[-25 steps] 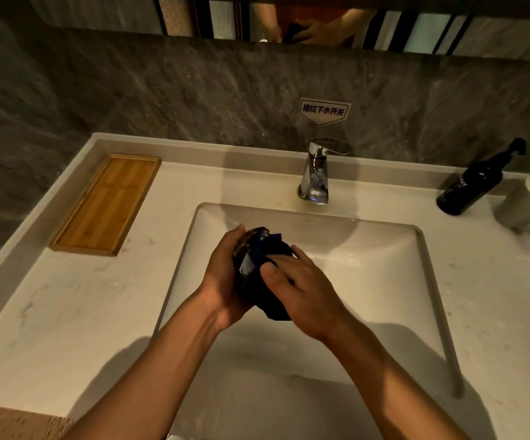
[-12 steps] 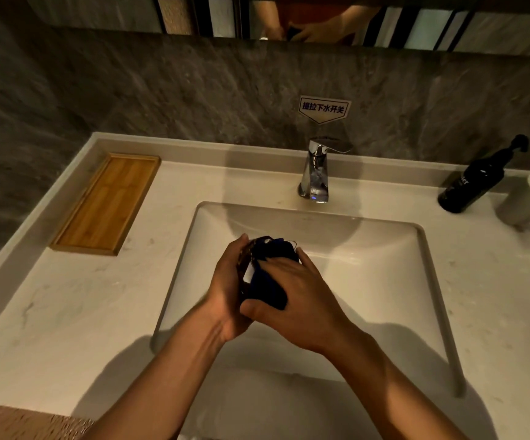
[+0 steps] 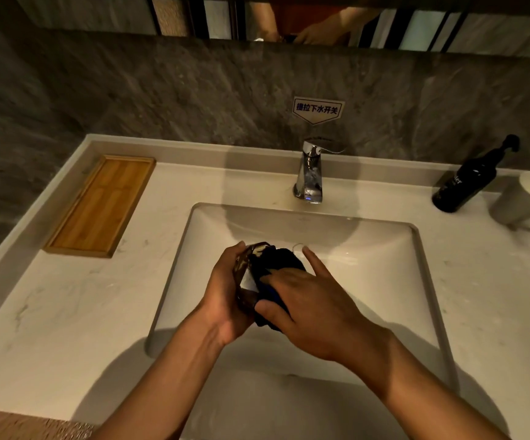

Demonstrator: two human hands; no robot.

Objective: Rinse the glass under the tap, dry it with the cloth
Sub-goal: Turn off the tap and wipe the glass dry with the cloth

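Observation:
Over the white basin my left hand grips a clear glass on its side, mouth turned right. A dark blue cloth is stuffed into and over the glass, and my right hand presses it in with thumb below and fingers spread on top. Most of the glass is hidden by cloth and hands. The chrome tap stands behind the basin; no water runs from it.
A bamboo tray lies on the counter at the left. A black pump bottle and a white mug stand at the right. A mirror edge runs along the top over the grey stone wall.
My right hand has turned the cloth around the glass, its fingers sliding further over the top. Both hands stay over the basin.

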